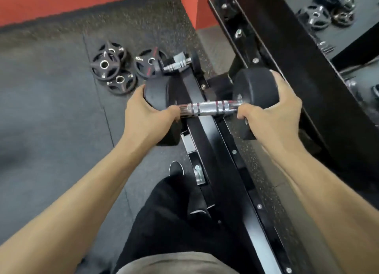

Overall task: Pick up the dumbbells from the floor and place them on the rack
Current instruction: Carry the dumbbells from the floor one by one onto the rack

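Note:
A black dumbbell [211, 107] with a chrome knurled handle is held level in both hands, above the black rack rails [207, 138]. My left hand [147, 117] grips its left head from the outside, thumb near the handle. My right hand [270, 109] wraps over the right head, thumb at the handle's end. A second dumbbell [177, 65] lies on the floor farther away, by the rack's far end.
Several black weight plates [111, 68] are stacked on the rubber floor at the left. The rack's upper black shelf [297, 58] slants across the right. More plates [326, 13] lie at the top right. My dark-trousered leg and shoe [176, 171] stand beside the rack. An orange wall [61, 1] runs along the back.

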`<state>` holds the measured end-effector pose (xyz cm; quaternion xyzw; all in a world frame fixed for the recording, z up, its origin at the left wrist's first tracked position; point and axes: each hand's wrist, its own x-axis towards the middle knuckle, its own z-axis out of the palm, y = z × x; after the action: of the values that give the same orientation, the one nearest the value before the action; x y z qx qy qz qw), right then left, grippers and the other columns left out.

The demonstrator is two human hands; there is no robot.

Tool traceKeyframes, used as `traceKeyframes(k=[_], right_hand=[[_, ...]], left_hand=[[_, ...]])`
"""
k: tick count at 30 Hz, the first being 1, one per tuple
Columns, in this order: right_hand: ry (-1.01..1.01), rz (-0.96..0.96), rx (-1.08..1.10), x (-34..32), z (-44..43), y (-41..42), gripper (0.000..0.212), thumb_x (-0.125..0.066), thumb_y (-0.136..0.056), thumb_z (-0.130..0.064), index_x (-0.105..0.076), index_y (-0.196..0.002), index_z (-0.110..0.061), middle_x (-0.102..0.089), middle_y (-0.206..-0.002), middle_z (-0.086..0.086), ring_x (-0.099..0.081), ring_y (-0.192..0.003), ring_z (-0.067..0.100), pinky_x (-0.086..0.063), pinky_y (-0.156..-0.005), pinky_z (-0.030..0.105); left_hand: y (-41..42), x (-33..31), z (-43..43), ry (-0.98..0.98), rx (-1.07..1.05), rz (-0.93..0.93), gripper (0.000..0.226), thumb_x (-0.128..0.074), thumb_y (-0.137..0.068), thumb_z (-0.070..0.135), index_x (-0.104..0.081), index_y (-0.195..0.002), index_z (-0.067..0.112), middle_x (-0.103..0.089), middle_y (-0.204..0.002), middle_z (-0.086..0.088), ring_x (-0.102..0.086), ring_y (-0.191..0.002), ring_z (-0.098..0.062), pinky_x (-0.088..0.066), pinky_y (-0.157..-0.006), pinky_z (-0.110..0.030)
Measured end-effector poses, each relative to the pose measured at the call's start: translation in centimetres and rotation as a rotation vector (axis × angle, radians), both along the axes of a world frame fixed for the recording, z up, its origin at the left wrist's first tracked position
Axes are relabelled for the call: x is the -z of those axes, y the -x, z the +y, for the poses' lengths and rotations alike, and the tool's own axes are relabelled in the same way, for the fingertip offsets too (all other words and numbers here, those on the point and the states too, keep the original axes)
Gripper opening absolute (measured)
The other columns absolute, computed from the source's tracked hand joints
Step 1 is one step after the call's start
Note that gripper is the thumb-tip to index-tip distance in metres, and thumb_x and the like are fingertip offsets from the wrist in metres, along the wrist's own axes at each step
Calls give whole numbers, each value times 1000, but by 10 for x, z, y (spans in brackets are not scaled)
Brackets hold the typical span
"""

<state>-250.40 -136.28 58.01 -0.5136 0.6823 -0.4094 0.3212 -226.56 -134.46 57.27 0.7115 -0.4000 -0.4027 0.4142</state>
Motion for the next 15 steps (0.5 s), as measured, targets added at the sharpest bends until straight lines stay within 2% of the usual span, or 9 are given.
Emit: traceKeyframes(k=[2,4,5,7,8,9,11,13,15], right_hand=[[-63,1,-1,27,-5,0,75,-78,-56,-16,-66,-128,-36,-72,-96,-18,-67,-75,0,-52,-60,17],[-130,18,15,55,-7,4,72,-77,-57,-16,-66,-125,-37,-71,-96,-19,-66,-76,3,-53,-62,21],[-168,20,21,69,-6,6,73,-77,-58,-17,-65,-126,-40,-70,-101,-19,-67,-81,4,-55,-65,23],[-248,34,4,96,-5,9,85,-78,-59,-22,-58,-139,-42,-67,-117,-21,-69,-100,4,-59,-82,29],[-284,54,-2,108,-4,10,91,-78,-59,-24,-54,-145,-41,-65,-121,-25,-67,-105,-1,-58,-88,27],[-310,69,-5,120,-3,13,94,-78,-59,-24,-53,-148,-40,-63,-120,-29,-64,-101,-9,-57,-86,21],[-347,89,-18,146,-2,20,94,-79,-58,-20,-55,-147,-37,-63,-113,-33,-61,-91,-19,-52,-71,8],[-393,113,-33,171,0,27,93,-79,-57,-16,-57,-146,-36,-63,-103,-38,-58,-88,-24,-50,-63,5],[-440,140,-37,192,0,33,96,-78,-54,-18,-56,-145,-38,-61,-96,-48,-58,-84,-24,-50,-62,6]], left_hand=[[2,29,-5,-73,-22,12,38,-81,-58,15,-64,-90,26,-70,-67,20,-61,-55,4,-46,-48,-15],[5,59,-5,-162,-51,26,44,-81,-56,17,-64,-95,27,-71,-71,20,-64,-58,6,-47,-48,-13],[8,74,-4,-202,-56,37,44,-81,-56,17,-64,-95,28,-71,-70,23,-63,-57,8,-46,-47,-12],[13,104,0,-273,-74,64,46,-81,-57,15,-63,-97,29,-70,-69,29,-65,-60,8,-47,-48,-11],[17,117,4,-304,-85,74,47,-81,-58,15,-63,-97,31,-72,-72,28,-68,-64,5,-50,-51,-13],[20,131,8,-333,-96,83,48,-81,-57,15,-62,-97,35,-74,-76,23,-70,-68,2,-53,-54,-15],[27,158,15,-398,-126,110,52,-80,-56,17,-58,-96,41,-75,-81,11,-74,-76,-8,-58,-61,-22],[37,180,22,-459,-152,148,60,-80,-55,19,-52,-102,44,-73,-86,8,-73,-80,-10,-59,-66,-23],[45,198,28,-504,-162,157,67,-80,-56,20,-53,-115,36,-71,-91,11,-70,-81,-5,-55,-64,-16]])
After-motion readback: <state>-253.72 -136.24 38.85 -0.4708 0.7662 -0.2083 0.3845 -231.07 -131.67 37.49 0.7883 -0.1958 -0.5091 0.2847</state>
